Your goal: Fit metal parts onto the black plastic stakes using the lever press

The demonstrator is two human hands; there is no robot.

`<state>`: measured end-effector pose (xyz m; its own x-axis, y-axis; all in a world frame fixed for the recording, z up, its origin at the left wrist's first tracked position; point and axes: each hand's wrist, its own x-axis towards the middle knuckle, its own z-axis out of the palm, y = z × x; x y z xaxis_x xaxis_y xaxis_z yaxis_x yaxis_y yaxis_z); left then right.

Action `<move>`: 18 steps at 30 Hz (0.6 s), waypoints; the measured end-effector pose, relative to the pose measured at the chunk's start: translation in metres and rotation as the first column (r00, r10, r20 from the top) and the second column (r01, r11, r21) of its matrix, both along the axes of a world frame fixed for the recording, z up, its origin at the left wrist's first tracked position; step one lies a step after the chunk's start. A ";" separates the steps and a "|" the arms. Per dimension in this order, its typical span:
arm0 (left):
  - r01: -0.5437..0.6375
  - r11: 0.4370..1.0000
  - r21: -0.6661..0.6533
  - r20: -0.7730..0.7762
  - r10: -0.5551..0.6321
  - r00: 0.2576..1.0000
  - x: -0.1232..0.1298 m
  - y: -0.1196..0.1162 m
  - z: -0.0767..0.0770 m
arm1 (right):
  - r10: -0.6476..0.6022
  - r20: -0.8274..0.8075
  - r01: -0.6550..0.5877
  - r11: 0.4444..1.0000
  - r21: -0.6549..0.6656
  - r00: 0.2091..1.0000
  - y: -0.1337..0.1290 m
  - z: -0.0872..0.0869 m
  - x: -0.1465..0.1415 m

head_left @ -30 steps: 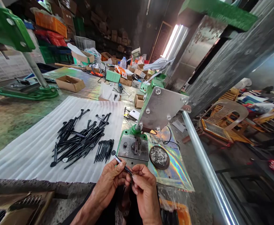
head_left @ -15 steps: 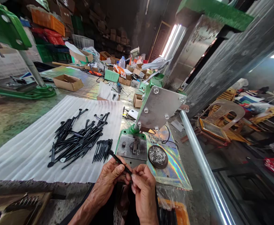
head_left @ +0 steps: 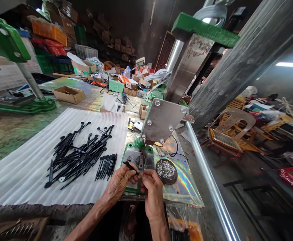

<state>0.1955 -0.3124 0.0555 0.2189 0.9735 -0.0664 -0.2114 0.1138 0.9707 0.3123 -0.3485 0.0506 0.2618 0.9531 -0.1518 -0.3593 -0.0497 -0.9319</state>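
Note:
My left hand point(head_left: 121, 180) is closed around a slim black pointed plastic stake point(head_left: 128, 165), held just in front of the press's steel base plate point(head_left: 149, 162). The fingers of my right hand point(head_left: 152, 189) are pinched close to the stake's near end; whatever sits between those fingertips is too small to make out. Left of my hands, a loose heap of similar black stakes point(head_left: 82, 154) lies on a white foam sheet point(head_left: 36, 174), with a neater row of stakes point(head_left: 106, 166) beside it. A round dark dish point(head_left: 166, 171) full of small shiny metal pins stands right of the press.
The green press point(head_left: 166, 117) rises ahead, its long steel lever point(head_left: 206, 174) slanting down at right. Another green press point(head_left: 18, 100) stands far left. A cardboard box point(head_left: 69, 95) and clutter occupy the table's back. Below the edge is an orange crate point(head_left: 195, 229).
Both hands have moved forward and up with the stake, toward the press base. The camera view has shifted slightly. The heap on the foam sheet looks the same.

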 end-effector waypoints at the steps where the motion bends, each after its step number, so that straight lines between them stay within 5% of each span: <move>1: -0.013 1.000 0.022 -0.017 0.013 1.000 0.001 0.004 -0.002 | -0.001 -0.020 0.002 1.000 0.007 1.000 0.004 -0.001 0.000; 9: 0.026 0.994 0.104 -0.131 -0.012 0.991 0.008 0.048 -0.012 | -0.029 -0.119 0.030 1.000 0.005 0.992 0.011 0.002 0.014; 14: 0.056 0.984 0.168 -0.212 -0.019 0.977 0.012 0.071 -0.022 | -0.006 -0.212 0.017 0.999 0.052 0.977 -0.022 0.047 0.052; 18: 0.081 0.983 0.167 -0.254 -0.037 0.967 0.014 0.076 -0.026 | 0.007 -0.137 0.008 0.995 0.103 0.991 -0.041 0.077 0.084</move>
